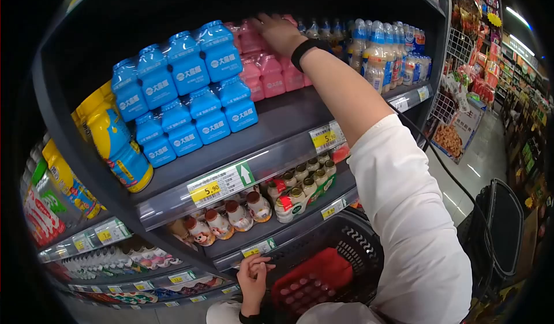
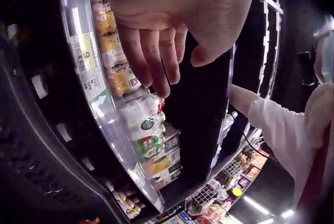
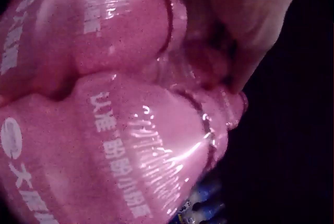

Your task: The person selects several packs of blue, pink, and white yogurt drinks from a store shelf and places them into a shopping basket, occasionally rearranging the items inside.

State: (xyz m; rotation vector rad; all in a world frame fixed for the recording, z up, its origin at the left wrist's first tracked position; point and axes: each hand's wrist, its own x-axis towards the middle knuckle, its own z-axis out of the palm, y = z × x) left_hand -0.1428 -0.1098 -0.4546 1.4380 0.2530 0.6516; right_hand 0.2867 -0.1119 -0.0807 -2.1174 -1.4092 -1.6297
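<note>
On the upper shelf my right hand (image 1: 281, 34) reaches over the top of a shrink-wrapped pack of pink drink bottles (image 1: 266, 76). In the right wrist view, the fingers (image 3: 250, 52) curl in at the necks of the pink bottles (image 3: 141, 146) and grip there; part of the hand is out of frame. Two layers of blue bottles (image 1: 190, 73) stand left of the pink ones. My left hand (image 1: 252, 281) hangs loosely curled by the lower shelf's edge, holding nothing. In the left wrist view, small white bottles (image 2: 142, 122) stand on the shelf behind its fingers.
Below the shelf stands a black shopping basket (image 1: 363, 231) with a red pack (image 1: 326, 269) inside. A price rail (image 1: 222, 185) runs along the shelf front. White-and-blue bottles (image 1: 378, 53) stand to the right. A dark cable (image 1: 438, 151) hangs beside my right arm.
</note>
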